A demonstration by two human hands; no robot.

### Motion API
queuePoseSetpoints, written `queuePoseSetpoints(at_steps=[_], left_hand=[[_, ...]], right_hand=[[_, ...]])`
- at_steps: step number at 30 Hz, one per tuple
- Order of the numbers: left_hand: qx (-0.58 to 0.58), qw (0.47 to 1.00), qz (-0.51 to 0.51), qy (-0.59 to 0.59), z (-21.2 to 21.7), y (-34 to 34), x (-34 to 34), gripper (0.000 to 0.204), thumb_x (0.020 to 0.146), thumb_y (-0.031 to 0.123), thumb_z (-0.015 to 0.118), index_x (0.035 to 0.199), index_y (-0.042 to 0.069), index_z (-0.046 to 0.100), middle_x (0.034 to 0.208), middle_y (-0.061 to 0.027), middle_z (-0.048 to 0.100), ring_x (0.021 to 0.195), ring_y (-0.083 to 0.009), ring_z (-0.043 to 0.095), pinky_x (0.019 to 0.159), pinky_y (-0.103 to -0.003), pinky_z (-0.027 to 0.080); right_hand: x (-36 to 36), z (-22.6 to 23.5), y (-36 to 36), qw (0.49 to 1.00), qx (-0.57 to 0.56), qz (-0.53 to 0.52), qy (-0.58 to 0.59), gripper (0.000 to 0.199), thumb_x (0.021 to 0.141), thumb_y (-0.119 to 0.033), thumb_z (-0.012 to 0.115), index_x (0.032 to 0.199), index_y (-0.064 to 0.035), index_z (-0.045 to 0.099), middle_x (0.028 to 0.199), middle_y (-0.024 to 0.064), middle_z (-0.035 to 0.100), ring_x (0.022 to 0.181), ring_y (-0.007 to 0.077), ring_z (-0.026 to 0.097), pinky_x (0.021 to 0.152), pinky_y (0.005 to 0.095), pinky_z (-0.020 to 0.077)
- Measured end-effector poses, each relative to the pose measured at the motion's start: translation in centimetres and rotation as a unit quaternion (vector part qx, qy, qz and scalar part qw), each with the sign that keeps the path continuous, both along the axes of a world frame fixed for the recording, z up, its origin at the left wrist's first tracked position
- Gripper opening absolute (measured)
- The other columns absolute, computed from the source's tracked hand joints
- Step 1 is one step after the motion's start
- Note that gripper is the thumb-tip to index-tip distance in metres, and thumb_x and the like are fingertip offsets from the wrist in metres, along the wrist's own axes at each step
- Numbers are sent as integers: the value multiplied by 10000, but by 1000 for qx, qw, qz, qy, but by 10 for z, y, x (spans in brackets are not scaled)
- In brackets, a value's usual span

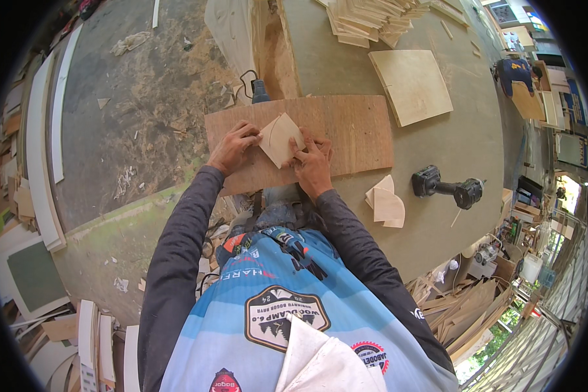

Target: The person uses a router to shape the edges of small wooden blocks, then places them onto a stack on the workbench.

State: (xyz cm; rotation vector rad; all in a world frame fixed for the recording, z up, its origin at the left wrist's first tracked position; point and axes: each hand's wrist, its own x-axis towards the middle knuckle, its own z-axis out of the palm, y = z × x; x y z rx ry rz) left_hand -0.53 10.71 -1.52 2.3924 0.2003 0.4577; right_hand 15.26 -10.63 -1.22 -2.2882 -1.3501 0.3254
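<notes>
near the middle of the frame, a little above centre, both hands press a small pale plywood piece (279,138) flat against a brown plywood board (353,127) that lies across the grey workbench (451,157). the left hand (234,147) sits at the piece's left edge, fingers bent and bearing down on it; the right hand (312,163) covers its lower right corner, fingers spread and pressing, not wrapped around anything. a faint curved pencil line runs over the piece.

to the right of centre, 2 similar pale cut pieces (387,204) lie just beside a black cordless drill (445,187). a square pale panel (411,86) rests above them, and a stack of thin wood sheets (372,18) fills the top edge. a blue power tool (260,93) with its cord sits just beyond the board's upper left corner.

my worry: the piece is held by finger pressure alone, so it could skid on the board if either hand eases off. the board's near edge seems to overhang the bench by the person's waist, so leaning on it might tip it.
</notes>
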Motion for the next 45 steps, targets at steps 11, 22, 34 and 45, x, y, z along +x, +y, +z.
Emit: queuePoseSetpoints(at_steps=[11,22,34,45], left_hand=[[-3,1000,4,5,-3,2,1,297,789,-91,689,1074,-21,738,1138,-122,675,1134,-322,617,937,-409,565],[-5,1000,3,-5,-3,3,2,383,735,-159,681,1084,-11,737,1153,-121,682,1113,-327,628,897,-394,589],[-7,1000,10,-10,-4,2,2,343,761,-152,684,1069,-14,742,1135,-121,679,1108,-324,630,900,-395,595],[-5,1000,13,-15,-6,2,3,333,767,-149,687,1065,-13,744,1122,-121,684,1100,-322,635,888,-392,591]], right_hand=[[-1,-3,0,1000,10,-2,-7,525,806,-394,821,1313,-271,762,1626,10,477,1296,292,414,1112,465,295],[-2,-5,1,1000,26,-14,3,519,801,-352,833,1310,-269,765,1616,17,493,1274,302,424,1104,452,317],[0,-4,2,1000,23,-9,1,523,795,-339,842,1307,-261,768,1612,11,494,1257,310,418,1120,453,309],[1,-3,3,1000,15,-12,-1,522,795,-326,844,1306,-256,768,1621,-3,485,1265,310,417,1113,458,311]])
